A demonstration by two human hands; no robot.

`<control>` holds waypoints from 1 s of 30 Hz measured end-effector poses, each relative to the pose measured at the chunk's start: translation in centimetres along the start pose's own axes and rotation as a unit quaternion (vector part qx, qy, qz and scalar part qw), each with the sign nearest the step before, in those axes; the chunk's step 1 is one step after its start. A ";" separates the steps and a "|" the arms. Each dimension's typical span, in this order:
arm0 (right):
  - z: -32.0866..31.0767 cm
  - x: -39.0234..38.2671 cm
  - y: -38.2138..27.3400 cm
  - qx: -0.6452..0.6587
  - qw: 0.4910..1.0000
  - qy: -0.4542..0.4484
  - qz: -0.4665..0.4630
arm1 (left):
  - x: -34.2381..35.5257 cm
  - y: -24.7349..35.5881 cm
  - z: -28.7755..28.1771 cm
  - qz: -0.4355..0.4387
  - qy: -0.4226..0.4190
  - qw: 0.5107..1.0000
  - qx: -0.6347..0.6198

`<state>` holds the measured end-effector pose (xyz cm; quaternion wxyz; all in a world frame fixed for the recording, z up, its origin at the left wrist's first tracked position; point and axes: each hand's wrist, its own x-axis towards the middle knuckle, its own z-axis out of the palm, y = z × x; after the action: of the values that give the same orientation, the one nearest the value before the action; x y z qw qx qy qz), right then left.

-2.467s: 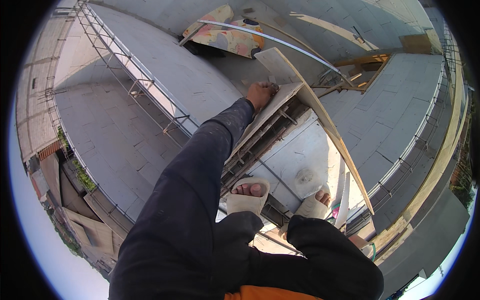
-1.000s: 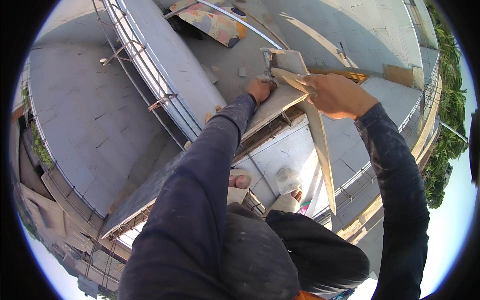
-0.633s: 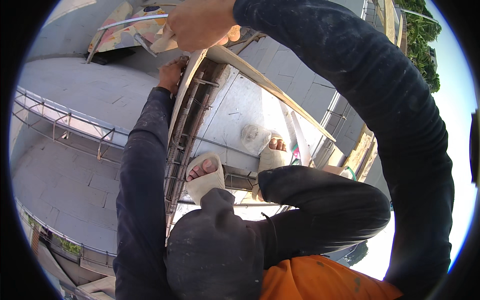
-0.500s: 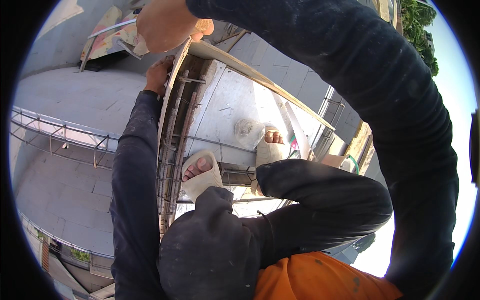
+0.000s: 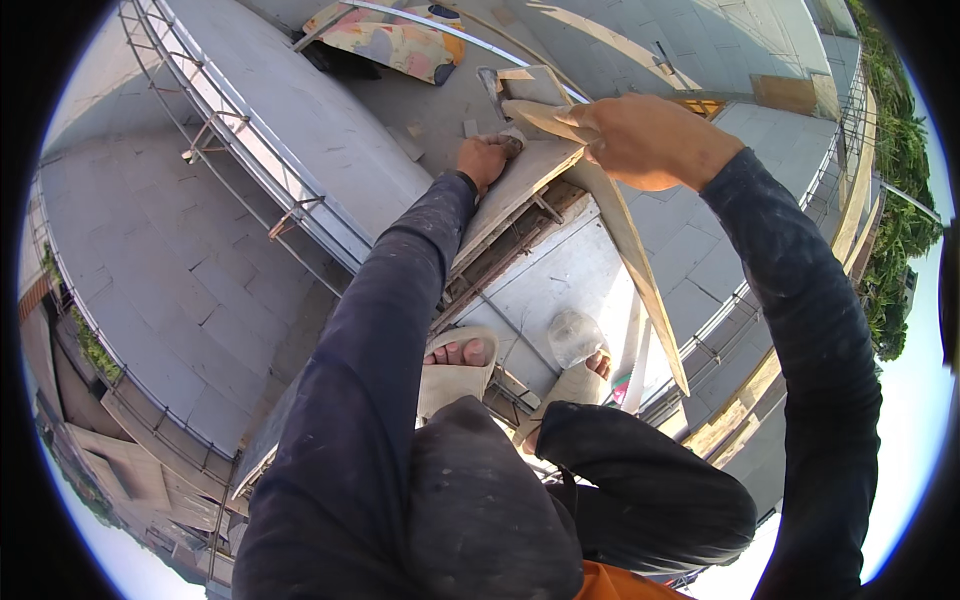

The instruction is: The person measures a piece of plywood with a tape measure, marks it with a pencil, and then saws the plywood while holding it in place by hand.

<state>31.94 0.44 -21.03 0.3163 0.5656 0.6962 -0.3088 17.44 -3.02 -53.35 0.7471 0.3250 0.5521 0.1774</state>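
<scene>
Hands at wooden boards; sunlit white panel, grey block walls

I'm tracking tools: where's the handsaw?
In the head view, right of centre: the handsaw is between the right sandal and the long board.

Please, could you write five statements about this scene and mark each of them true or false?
1. The right hand has its fingers around a pale wooden handle. True.
2. The left hand rests on the knee. False: it is at the edge of a flat wooden board.
3. The person wears beige open-toed sandals. True.
4. The rounded, transparent plastic object is beside the left foot. False: it is beside the right foot.
5. A multicoloured patterned sheet lies beyond both hands. True.
</scene>
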 end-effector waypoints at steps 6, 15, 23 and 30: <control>0.5 1.1 -0.3 -0.001 1.000 -0.014 0.007 | 1.0 -0.9 -0.2 0.029 0.007 0.998 0.046; 1.0 0.8 -0.3 0.034 0.998 0.047 -0.027 | 0.5 -0.6 0.2 0.011 0.007 1.000 0.015; -0.1 1.1 -0.5 -0.001 1.000 0.016 0.005 | 1.6 -2.0 0.1 0.159 -0.002 0.984 0.078; -0.8 1.5 -1.1 -0.007 1.000 -0.023 0.002 | 0.4 -0.8 0.0 0.033 -0.002 0.999 -0.013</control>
<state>30.56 1.75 -21.67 0.3367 0.5578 0.6896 -0.3162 17.51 -3.34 -54.21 0.7459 0.3336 0.5374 0.2087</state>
